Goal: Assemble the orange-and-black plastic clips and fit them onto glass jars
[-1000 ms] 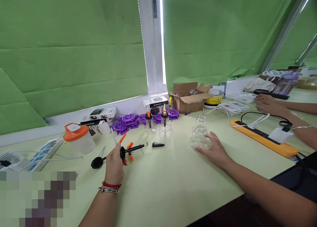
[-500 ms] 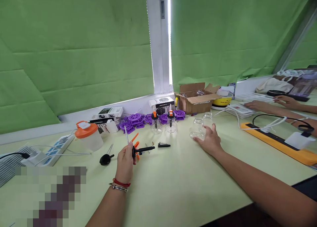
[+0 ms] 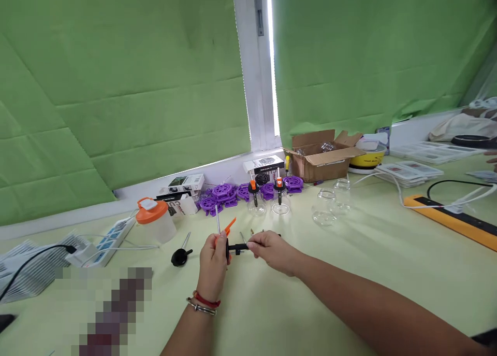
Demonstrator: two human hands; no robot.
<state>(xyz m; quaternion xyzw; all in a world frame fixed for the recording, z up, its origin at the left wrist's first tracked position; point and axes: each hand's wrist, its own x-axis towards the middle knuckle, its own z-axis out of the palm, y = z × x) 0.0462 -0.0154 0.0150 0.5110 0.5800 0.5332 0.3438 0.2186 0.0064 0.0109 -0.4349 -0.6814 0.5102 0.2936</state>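
Note:
My left hand (image 3: 213, 257) is closed around a black pump part (image 3: 237, 247) with a thin metal rod standing up from it. The fingertips of my right hand (image 3: 274, 251) pinch the far end of its black tube. Orange pieces (image 3: 231, 226) show just behind my left hand; whether they belong to the held part I cannot tell. Left of my hands lies a round black cap (image 3: 179, 257) with a metal rod. Small loose parts behind my right hand are mostly hidden by it. Farther back stand two glass bottles (image 3: 280, 207) with black and orange tops.
Two clear glass bottles (image 3: 324, 216) without tops stand to the right. Purple plastic pieces (image 3: 223, 191), a cardboard box (image 3: 330, 170) and small boxes line the back. A yellow-black power strip (image 3: 454, 222) lies right; an orange-lidded cup (image 3: 163, 229) and white power strip (image 3: 116, 242) sit left.
My right hand has left the glass bottles, moved left, and now pinches the black tube's end. The left hand keeps its hold. The view has shifted, and the other person's hands are mostly out of it.

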